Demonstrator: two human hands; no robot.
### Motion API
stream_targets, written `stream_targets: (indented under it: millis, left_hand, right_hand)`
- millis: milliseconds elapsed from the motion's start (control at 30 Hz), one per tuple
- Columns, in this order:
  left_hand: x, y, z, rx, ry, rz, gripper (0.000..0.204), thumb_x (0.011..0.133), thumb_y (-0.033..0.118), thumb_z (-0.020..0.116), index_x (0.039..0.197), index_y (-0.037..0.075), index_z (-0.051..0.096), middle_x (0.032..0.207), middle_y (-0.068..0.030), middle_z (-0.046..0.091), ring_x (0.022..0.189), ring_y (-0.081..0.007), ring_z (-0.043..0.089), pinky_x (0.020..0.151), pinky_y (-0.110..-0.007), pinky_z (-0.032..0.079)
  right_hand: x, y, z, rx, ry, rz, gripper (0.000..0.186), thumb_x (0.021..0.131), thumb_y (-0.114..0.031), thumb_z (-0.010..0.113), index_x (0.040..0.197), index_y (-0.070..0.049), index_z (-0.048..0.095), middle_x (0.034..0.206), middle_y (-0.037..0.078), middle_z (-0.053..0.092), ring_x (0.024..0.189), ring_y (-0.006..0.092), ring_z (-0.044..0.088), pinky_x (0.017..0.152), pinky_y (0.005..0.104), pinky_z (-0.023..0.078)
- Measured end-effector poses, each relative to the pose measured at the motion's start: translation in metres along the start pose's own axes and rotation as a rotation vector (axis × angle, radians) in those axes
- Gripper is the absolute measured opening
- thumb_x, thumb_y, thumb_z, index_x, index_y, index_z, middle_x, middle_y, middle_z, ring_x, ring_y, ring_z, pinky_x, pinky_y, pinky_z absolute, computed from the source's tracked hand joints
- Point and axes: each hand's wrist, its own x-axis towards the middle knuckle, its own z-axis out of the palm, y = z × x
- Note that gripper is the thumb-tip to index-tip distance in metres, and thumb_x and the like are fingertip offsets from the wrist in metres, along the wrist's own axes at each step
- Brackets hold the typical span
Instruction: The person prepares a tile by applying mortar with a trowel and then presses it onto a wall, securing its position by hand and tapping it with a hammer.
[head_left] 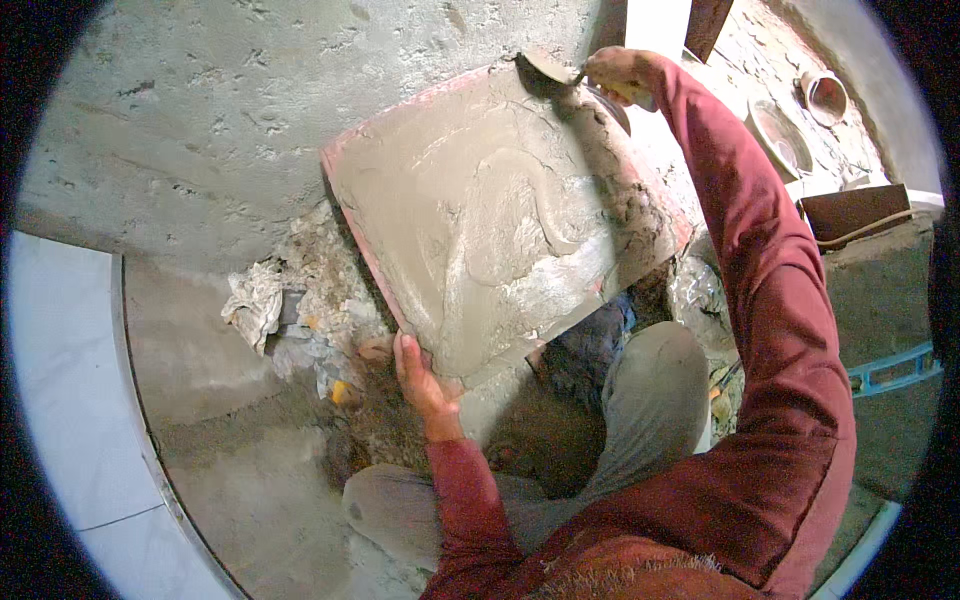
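A large tile (430, 210) with reddish edges is tilted in front of me, its upper face coated with wet grey mortar (500, 200). My left hand (425, 385) grips the tile's near left corner, thumb along the edge and the other fingers partly hidden. At the far right corner, my right hand (625, 75) is closed round the handle of a trowel (545, 72). The trowel's blade lies at the tile's far edge. Swirled ridges mark the mortar, with a rougher, darker band along the right side.
A rough cement wall (230, 110) rises behind the tile. Crumpled paper (255, 305) and rubble lie to its left. White tiles (80, 390) run along the left. At the far right are a bucket (780, 135), a small pot (825, 97) and a blue spirit level (895, 370).
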Motion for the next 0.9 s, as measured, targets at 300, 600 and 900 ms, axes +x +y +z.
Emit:
stream_targets:
  millis: [300, 600, 900]
  left_hand:
    - [0.001, 0.011, 0.009, -0.16, -0.009, -0.152, 0.058, 0.094, 0.042, 0.06, 0.137, 0.004, 0.049, 0.139, -0.0097, 0.049, 0.125, -0.0261, 0.048, 0.106, -0.042, 0.037]
    - [-0.002, 0.016, 0.012, -0.19, 0.101, -0.135, 0.055, 0.095, 0.035, 0.06, 0.137, 0.001, 0.048, 0.136, -0.0106, 0.05, 0.125, -0.0238, 0.048, 0.108, -0.042, 0.036]
    - [-0.001, 0.013, -0.002, -0.171, 0.116, -0.111, 0.061, 0.096, 0.037, 0.059, 0.141, 0.0, 0.043, 0.137, -0.0104, 0.05, 0.126, -0.0245, 0.048, 0.107, -0.041, 0.037]
  right_hand:
    - [-0.019, 0.011, -0.011, 0.324, -0.24, -0.043, 0.04, 0.102, -0.039, 0.044, 0.098, -0.003, 0.062, 0.064, 0.005, 0.058, 0.048, 0.0145, 0.056, 0.042, 0.0259, 0.047]
    - [-0.027, -0.027, 0.092, 0.717, -0.368, 0.09, 0.035, 0.103, -0.034, 0.046, 0.099, -0.001, 0.054, 0.069, 0.004, 0.056, 0.053, 0.0118, 0.055, 0.045, 0.0259, 0.047]
    - [-0.054, -0.11, 0.198, -0.612, -0.029, -0.849, 0.04, 0.099, -0.037, 0.049, 0.113, 0.001, 0.055, 0.08, 0.018, 0.063, 0.076, 0.0339, 0.067, 0.072, 0.0429, 0.053]
